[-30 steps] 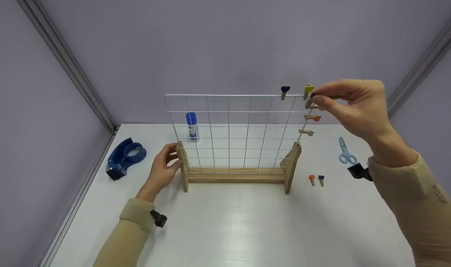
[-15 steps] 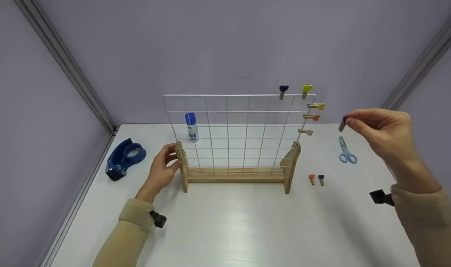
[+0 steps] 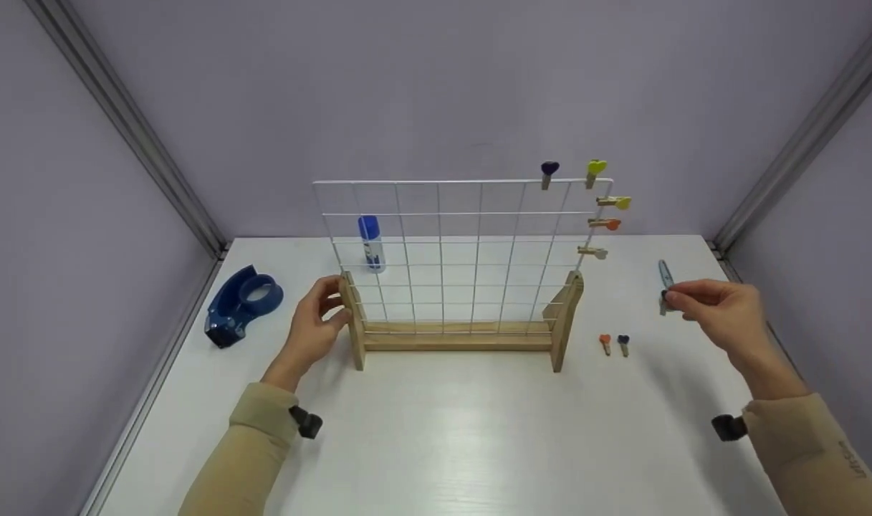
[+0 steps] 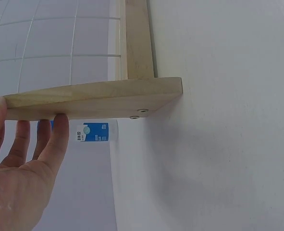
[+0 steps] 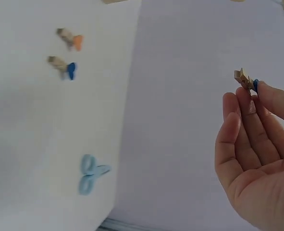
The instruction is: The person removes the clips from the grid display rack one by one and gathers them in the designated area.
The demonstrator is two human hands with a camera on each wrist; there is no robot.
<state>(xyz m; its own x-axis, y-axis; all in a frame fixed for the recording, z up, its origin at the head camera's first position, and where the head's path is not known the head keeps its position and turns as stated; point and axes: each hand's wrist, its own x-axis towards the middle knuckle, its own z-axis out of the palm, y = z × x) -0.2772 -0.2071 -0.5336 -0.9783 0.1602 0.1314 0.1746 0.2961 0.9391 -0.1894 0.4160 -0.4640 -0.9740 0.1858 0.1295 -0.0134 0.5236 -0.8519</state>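
My right hand [image 3: 726, 312] pinches a small wooden clothespin [image 5: 246, 79] with a blue heart between thumb and fingertips. It is above the table, overlapping the light blue scissors [image 3: 665, 271] in the head view. At the left, my left hand [image 3: 315, 326] grips the wooden side post [image 4: 93, 98] of a white wire grid rack [image 3: 439, 265], thumb on one face and fingers on the other. A dark heart clothespin [image 3: 548, 172] and a yellow one [image 3: 595, 170] clip the grid's top edge. Yellow [image 3: 618, 203], orange [image 3: 607, 224] and pale [image 3: 595, 253] heart clothespins clip its right edge.
An orange clothespin [image 3: 605, 342] and a dark blue one [image 3: 624, 344] lie on the table right of the rack. Behind the grid stands a glue stick [image 3: 371, 244]. A blue tape dispenser [image 3: 242, 307] sits at the left. Walls enclose the table's back and sides.
My right hand has moved from the grid's top right corner out to the right and down, with the clothespin still pinched. My left hand stays on the post.
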